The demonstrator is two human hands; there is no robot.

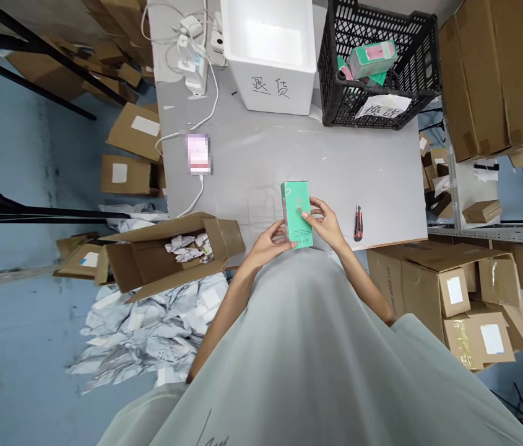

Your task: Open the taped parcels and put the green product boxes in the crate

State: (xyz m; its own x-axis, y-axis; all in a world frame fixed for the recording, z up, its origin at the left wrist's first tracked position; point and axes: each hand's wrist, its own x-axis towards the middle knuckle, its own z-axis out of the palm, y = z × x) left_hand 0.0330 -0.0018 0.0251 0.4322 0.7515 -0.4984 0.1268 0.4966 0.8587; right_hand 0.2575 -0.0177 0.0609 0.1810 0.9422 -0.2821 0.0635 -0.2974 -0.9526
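A small green box [297,217] is held up over the front edge of the table, its printed face toward me. My left hand [270,243] grips its lower left corner, with the thumb along the bottom edge. From the right side, my right hand [325,222] holds the same box, thumb resting on the front face and fingers behind. To the right of my hands a red and black utility knife [358,224] lies on the grey table [252,161]. Whether the knife's blade is out is too small to tell.
At the table's back stand a white bin [270,90] and a black crate [367,111] holding green and pink boxes. Cables and a power strip [194,68] lie back left, near a charging phone [198,153]. An open carton [135,266] and piled grey mailers [150,334] flank my left; cartons [419,279] stand right.
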